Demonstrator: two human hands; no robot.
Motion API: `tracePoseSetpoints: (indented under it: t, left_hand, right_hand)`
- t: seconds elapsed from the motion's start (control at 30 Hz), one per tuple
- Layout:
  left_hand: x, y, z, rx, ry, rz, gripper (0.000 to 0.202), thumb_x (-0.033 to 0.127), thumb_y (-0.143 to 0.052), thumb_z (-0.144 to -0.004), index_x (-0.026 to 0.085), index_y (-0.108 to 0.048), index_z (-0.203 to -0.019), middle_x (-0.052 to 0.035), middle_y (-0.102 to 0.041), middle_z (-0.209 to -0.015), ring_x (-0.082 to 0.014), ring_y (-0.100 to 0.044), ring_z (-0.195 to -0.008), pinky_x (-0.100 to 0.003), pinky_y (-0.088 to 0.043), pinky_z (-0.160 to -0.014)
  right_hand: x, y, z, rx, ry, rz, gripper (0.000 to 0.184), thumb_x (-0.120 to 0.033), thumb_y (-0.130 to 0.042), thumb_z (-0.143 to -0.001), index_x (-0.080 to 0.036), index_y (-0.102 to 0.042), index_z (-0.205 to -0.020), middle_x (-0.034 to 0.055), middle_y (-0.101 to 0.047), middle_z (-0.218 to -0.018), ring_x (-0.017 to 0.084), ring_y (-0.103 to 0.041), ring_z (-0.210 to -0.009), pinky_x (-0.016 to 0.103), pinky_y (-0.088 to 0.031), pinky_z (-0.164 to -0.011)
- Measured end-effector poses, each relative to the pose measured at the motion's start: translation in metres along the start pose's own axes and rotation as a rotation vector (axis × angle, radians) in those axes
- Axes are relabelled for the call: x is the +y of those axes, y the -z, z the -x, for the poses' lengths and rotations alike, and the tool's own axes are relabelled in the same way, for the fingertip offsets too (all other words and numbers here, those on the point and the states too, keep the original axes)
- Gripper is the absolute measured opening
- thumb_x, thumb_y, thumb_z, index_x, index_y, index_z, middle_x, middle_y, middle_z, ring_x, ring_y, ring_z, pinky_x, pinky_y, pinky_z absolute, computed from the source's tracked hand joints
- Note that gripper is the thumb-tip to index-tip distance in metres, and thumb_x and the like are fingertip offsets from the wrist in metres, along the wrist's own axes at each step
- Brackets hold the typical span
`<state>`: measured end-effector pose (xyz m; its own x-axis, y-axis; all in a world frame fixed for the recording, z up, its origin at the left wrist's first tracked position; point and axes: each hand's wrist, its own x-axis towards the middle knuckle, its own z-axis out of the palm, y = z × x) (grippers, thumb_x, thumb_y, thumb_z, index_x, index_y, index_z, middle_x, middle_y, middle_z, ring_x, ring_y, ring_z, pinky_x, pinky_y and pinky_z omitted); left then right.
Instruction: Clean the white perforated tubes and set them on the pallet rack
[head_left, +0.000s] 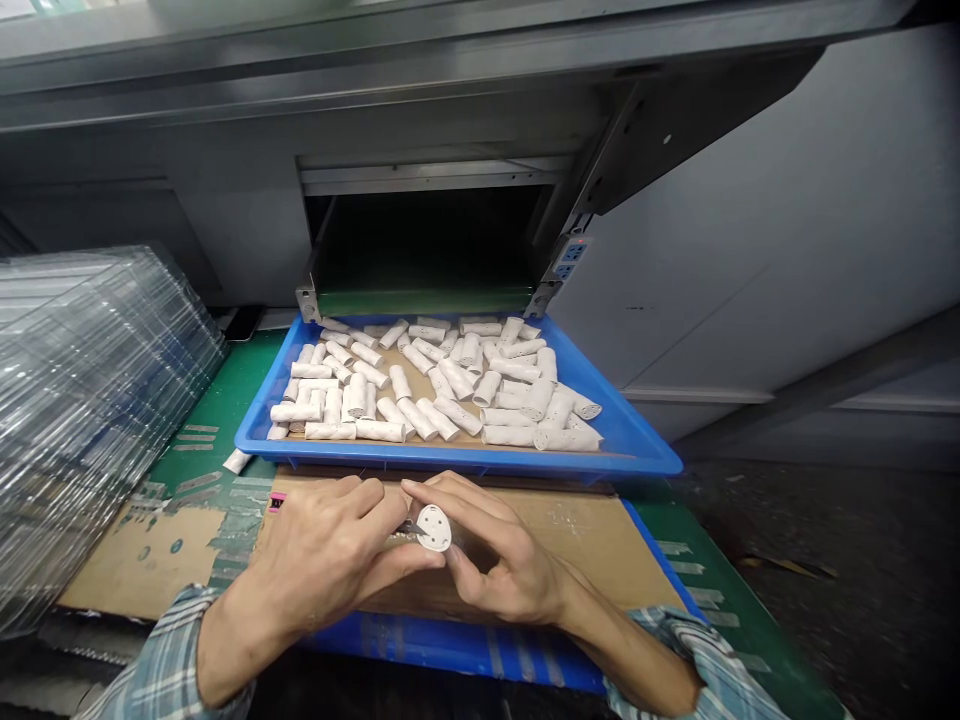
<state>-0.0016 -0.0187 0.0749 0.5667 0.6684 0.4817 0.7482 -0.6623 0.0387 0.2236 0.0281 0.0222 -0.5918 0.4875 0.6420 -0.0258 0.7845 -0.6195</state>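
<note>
The right hand point(499, 555) held a white rounded cap point(433, 527) in a narrow fingertip grip above a cardboard sheet point(592, 540). The left hand point(322, 555) closed on a small dark-tipped tool point(406, 527) against the cap. A blue tray point(457, 457) of white cylinders point(381, 431) lay beyond the grip.

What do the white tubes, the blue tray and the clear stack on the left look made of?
The white tubes look like moulded plastic with a matte finish, though their dull surface could also be ceramic. The blue tray looks like moulded plastic, with a smooth, slightly glossy rim. The clear stack looks like thin transparent plastic trays, its ridges catching the light.
</note>
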Motion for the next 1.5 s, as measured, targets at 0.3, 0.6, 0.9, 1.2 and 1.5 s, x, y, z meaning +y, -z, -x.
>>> tracePoseSetpoints:
  t: [0.3,0.6,0.9,1.2,1.5]
  left_hand:
    - [0.002,0.000,0.002,-0.015,0.028,0.009,0.035,0.050,-0.043,-0.113,0.021,-0.057,-0.099,0.0006,-0.064,-0.076,-0.0199,-0.063,-0.064,-0.034,-0.037,-0.057]
    - [0.008,-0.007,0.011,0.097,0.103,0.173,0.022,0.039,-0.049,-0.113,0.021,-0.061,-0.107,0.0002,-0.072,-0.083,-0.0185,-0.071,-0.068,-0.031,-0.048,-0.060]
    - [0.022,-0.024,0.013,0.319,0.239,0.466,0.022,0.032,-0.060,-0.109,0.021,-0.063,-0.128,-0.0040,-0.081,-0.103,-0.0108,-0.072,-0.072,-0.018,-0.055,-0.062]
    - [0.024,-0.030,0.019,0.310,0.305,0.611,0.026,0.027,-0.065,-0.106,0.024,-0.065,-0.131,-0.0034,-0.080,-0.105,-0.0100,-0.068,-0.068,-0.015,-0.057,-0.061]
    - [0.025,-0.027,0.015,0.317,0.306,0.604,0.023,0.028,-0.065,-0.106,0.023,-0.066,-0.129,-0.0032,-0.080,-0.104,-0.0096,-0.065,-0.065,-0.016,-0.055,-0.059]
  right_hand:
    - [0.000,0.001,-0.001,-0.002,0.005,0.002,0.074,-0.002,-0.054,-0.090,-0.023,-0.048,-0.161,0.0092,-0.071,-0.111,0.025,-0.066,-0.105,0.044,-0.060,-0.093]
    - [0.003,0.002,0.000,0.054,0.018,-0.012,0.064,-0.006,-0.062,-0.096,-0.022,-0.053,-0.156,0.0100,-0.072,-0.121,0.024,-0.065,-0.111,0.040,-0.057,-0.099]
    - [0.003,0.004,0.004,0.051,0.005,-0.033,0.054,-0.014,-0.066,-0.103,-0.025,-0.055,-0.155,0.0107,-0.068,-0.134,0.022,-0.067,-0.122,0.034,-0.057,-0.106]
    - [0.003,0.004,0.004,0.099,0.023,-0.014,0.047,-0.016,-0.065,-0.106,-0.024,-0.060,-0.152,0.0101,-0.071,-0.127,0.020,-0.069,-0.117,0.031,-0.058,-0.103]
    - [0.003,0.004,0.005,0.125,0.017,-0.023,0.045,-0.013,-0.069,-0.103,-0.023,-0.064,-0.147,0.0101,-0.072,-0.125,0.021,-0.070,-0.116,0.033,-0.060,-0.101]
